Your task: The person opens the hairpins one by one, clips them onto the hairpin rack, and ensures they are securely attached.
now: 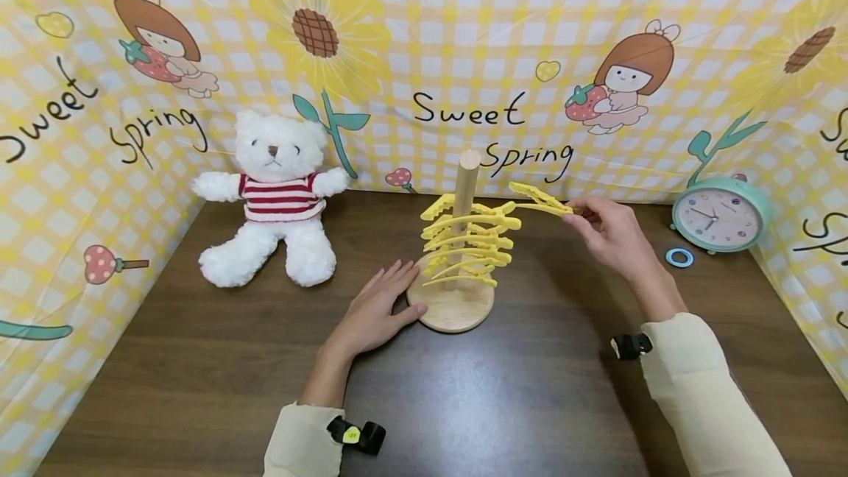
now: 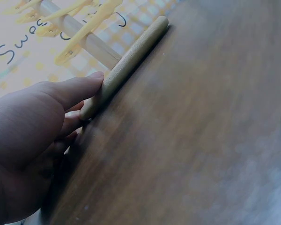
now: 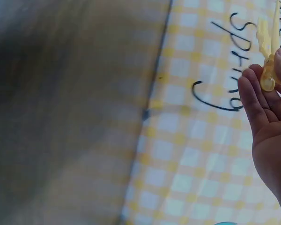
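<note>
My right hand point(image 1: 616, 234) pinches the rear end of a yellow hair clip point(image 1: 539, 199) between thumb and fingers. Its two long prongs are spread and point left toward a wooden stand point(image 1: 467, 175). In the right wrist view the same clip point(image 3: 268, 70) sticks up from the fingertips. Several similar yellow clips point(image 1: 472, 225) are stacked crosswise along the stand's post. My left hand point(image 1: 377, 308) holds the left rim of the stand's round base point(image 1: 457, 315). Its thumb presses the rim in the left wrist view, with the base point(image 2: 131, 58) standing on the table.
A white teddy bear point(image 1: 278, 201) in a red-striped shirt sits at the back left. At the right stand a mint-green alarm clock point(image 1: 718, 216) and, before it, a blue ring point(image 1: 679, 258). A yellow checked cloth point(image 1: 450, 43) walls the brown table point(image 1: 490, 403) behind and at both sides.
</note>
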A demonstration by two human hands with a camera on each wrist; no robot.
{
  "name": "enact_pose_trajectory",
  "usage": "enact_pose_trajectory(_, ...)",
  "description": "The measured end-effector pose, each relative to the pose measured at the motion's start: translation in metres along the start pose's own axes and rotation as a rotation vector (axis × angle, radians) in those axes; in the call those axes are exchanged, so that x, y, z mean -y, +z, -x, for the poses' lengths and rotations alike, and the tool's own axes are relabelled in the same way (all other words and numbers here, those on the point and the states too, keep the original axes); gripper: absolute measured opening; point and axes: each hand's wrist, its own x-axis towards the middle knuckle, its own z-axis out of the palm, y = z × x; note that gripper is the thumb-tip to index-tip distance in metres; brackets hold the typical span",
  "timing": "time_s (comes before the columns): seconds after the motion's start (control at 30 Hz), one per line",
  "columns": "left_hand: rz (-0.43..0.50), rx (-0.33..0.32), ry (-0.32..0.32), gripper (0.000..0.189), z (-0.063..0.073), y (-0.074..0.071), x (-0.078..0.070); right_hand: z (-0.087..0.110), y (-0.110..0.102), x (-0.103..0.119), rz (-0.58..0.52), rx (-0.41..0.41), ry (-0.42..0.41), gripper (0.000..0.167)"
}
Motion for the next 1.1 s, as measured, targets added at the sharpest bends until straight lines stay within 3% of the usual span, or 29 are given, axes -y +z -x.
enact_pose_trajectory(0.17,0.005,0.001,-0.004,0.074,0.001,0.000,0.000,-0.008,-0.008,0.016,0.009,-0.028,-0.051,0.015)
enact_pose_trajectory(0.53,0.007,0.001,-0.002,0.073,0.001,0.001,-0.001,-0.020,-0.022,0.041,0.091,-0.225,-0.134,0.017)
enact_pose_trajectory(0.93,-0.008,0.005,-0.004,0.073,0.000,0.000,0.000,-0.033,-0.031,0.060,0.057,-0.308,-0.221,0.021)
enact_pose_trajectory(1.1,-0.006,0.005,-0.006,0.073,0.000,-0.001,-0.001,-0.035,-0.031,0.068,0.051,-0.294,-0.244,0.017)
